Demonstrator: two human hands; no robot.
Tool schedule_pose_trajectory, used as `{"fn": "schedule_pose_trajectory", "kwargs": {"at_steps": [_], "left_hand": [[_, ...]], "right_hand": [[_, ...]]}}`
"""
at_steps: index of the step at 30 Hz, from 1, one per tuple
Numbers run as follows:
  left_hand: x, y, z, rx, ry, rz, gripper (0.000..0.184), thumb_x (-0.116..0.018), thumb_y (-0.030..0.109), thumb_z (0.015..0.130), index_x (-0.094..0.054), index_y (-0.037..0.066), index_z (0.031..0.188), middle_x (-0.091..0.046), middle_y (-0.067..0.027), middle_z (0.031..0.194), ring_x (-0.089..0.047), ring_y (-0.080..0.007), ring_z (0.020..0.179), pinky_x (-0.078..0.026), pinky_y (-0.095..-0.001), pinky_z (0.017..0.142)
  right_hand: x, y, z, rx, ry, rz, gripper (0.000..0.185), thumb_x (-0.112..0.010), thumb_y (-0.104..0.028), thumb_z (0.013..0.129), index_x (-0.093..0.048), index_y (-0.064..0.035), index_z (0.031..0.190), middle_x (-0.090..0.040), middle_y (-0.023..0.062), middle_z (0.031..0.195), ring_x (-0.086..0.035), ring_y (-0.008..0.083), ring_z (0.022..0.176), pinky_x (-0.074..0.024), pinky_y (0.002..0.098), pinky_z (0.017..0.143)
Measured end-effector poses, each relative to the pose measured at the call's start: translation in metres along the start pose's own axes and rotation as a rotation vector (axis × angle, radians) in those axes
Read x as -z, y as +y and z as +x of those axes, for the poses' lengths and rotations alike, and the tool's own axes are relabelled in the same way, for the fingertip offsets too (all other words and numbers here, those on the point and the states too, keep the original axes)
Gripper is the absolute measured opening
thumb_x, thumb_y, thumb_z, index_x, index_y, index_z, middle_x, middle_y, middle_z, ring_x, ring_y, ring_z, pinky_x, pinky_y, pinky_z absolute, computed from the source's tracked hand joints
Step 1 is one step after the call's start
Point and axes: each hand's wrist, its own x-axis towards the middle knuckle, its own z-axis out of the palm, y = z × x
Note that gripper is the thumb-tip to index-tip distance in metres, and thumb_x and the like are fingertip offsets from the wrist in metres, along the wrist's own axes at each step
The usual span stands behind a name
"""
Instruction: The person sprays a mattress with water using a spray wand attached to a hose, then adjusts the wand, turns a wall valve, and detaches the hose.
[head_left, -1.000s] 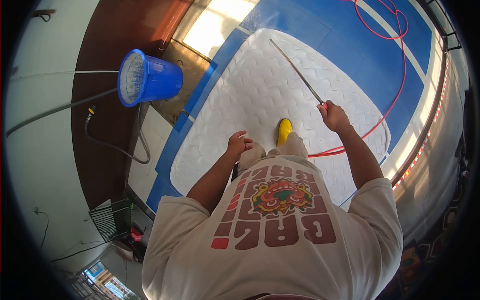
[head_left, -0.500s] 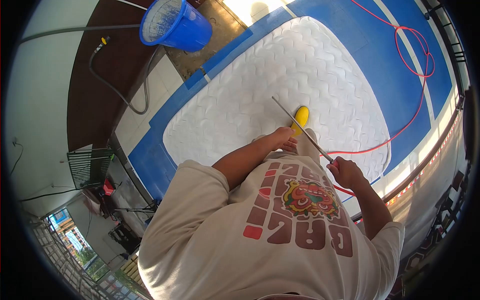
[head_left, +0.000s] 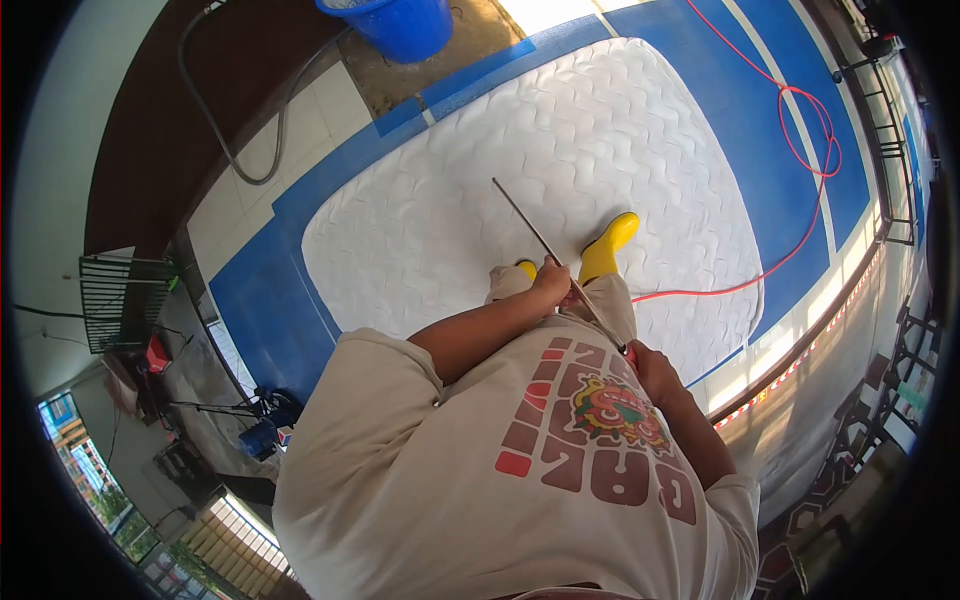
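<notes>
A long thin metal wand [head_left: 521,214] slants across the front of my body, its tip over the white quilted mattress [head_left: 450,180]. My right hand [head_left: 648,366] is closed on its red-handled rear end near my shirt. Farther up the shaft, my left hand [head_left: 553,284] is wrapped round the wand. Yellow boots [head_left: 610,243] show on my feet, which stand on the mattress. From the right side of my legs a red hose [head_left: 720,292] runs over the mattress edge.
Blue flooring [head_left: 270,280] surrounds the mattress. A blue bucket [head_left: 405,28] stands at the top, with a grey hose [head_left: 222,145] left of it. The red hose lies coiled at the upper right. A green rack [head_left: 125,300] is at the left, and a metal railing [head_left: 888,130] at the right.
My left hand has moved to the wand's shaft and taken hold of it. My right hand has drawn the wand back towards my body. The view has shifted, and a second boot now shows.
</notes>
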Motion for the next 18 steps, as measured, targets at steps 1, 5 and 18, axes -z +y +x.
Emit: {"fn": "schedule_pose_trajectory", "kwargs": {"at_steps": [1,5,18], "left_hand": [[-0.002,-0.013,-0.004,0.06,-0.031,-0.019,0.022,-0.034,0.019,0.093,-0.027,0.008,0.111,-0.057,-0.0142,0.079,-0.061,-0.0266,0.058,-0.055,-0.0408,0.052],[-0.013,-0.055,-0.027,0.357,-0.238,0.021,0.027,-0.03,0.019,0.089,-0.05,0.003,0.098,-0.061,-0.0145,0.075,-0.06,-0.025,0.056,-0.055,-0.0382,0.052],[0.092,-0.028,-0.039,-0.258,0.03,-0.146,0.015,-0.037,0.022,0.092,-0.034,0.011,0.102,-0.056,-0.0099,0.079,-0.06,-0.0219,0.062,-0.054,-0.0371,0.057]], "right_hand": [[-0.004,-0.003,-0.013,-0.016,-0.001,-0.004,0.033,-0.048,-0.037,0.086,-0.051,-0.0038,0.091,-0.059,0.0248,0.076,-0.056,0.0442,0.077,-0.0429,0.0485,0.065],[-0.004,-0.025,-0.062,-0.083,-0.068,-0.037,0.036,-0.048,-0.037,0.087,-0.054,-0.0008,0.087,-0.06,0.0235,0.076,-0.058,0.0417,0.078,-0.0444,0.0463,0.067],[-0.087,-0.046,-0.007,0.121,0.004,0.291,0.034,-0.056,-0.031,0.085,-0.046,-0.0036,0.103,-0.054,0.0109,0.071,-0.052,0.0203,0.066,-0.0425,0.0316,0.063]]}}
